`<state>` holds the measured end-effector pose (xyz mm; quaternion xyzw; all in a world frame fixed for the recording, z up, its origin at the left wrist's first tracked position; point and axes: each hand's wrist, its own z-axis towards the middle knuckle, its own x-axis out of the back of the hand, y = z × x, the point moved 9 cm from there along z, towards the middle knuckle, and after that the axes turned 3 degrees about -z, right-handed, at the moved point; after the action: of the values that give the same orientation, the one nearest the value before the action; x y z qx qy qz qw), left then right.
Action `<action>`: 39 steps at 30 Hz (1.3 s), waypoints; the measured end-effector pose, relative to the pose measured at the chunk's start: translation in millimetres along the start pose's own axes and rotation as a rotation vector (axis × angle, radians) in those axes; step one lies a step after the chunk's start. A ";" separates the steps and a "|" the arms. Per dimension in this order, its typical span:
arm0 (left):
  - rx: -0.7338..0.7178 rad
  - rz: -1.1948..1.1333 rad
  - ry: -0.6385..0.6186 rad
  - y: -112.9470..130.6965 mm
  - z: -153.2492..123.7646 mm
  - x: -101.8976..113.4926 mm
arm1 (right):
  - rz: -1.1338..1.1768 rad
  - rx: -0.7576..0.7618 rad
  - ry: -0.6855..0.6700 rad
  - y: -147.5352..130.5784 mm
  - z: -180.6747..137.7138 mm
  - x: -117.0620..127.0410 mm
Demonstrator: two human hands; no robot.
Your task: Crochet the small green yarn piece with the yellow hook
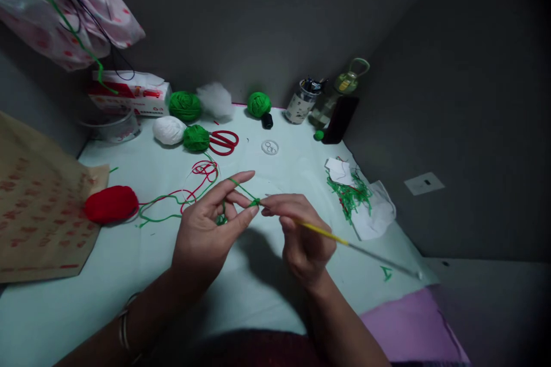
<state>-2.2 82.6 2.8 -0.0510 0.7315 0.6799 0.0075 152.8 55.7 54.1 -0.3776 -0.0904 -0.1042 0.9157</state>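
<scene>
Over the middle of the table, my left hand [210, 223] pinches a small piece of green crochet [255, 203] between thumb and finger. Green yarn [243, 187] runs taut from the raised index finger down to that piece. My right hand [303, 235] grips a crochet hook [321, 230] with a yellow handle and a long metal shaft. The hook's tip meets the green crochet at my left fingertips; its exact place in the loops is too small to tell. Behind my left hand, loose red yarn [205, 169] and green strands lie on the table.
A red yarn ball [111, 205] lies beside a brown paper bag [43, 200] at left. Red-handled scissors [224, 142], a green yarn ball [197, 138] and a clear round dish [270, 147] sit farther back. A pile of green yarn scraps [350, 192] is at right.
</scene>
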 end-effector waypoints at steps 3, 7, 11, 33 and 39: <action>0.014 -0.027 -0.026 -0.7 1.1 -1.6 | 0.120 -0.124 0.020 12.9 2.1 1.3; 0.098 -0.136 -0.064 -9.4 3.1 -5.6 | -0.082 0.028 -0.047 4.3 -2.7 -10.3; 0.278 -0.463 -0.135 -25.0 1.8 -17.7 | -0.401 0.157 -0.071 -3.5 -7.3 -19.3; -0.005 -0.246 -0.033 20.3 -15.2 2.0 | -0.331 0.142 -0.277 -33.0 7.0 -17.8; -0.113 -0.133 0.056 34.1 -20.4 10.6 | -0.167 0.054 -0.143 -37.0 5.9 -5.9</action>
<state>-14.4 64.0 37.4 -0.1188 0.6868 0.7164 0.0294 137.1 35.0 81.7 -0.3504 -0.1895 -0.1506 0.9048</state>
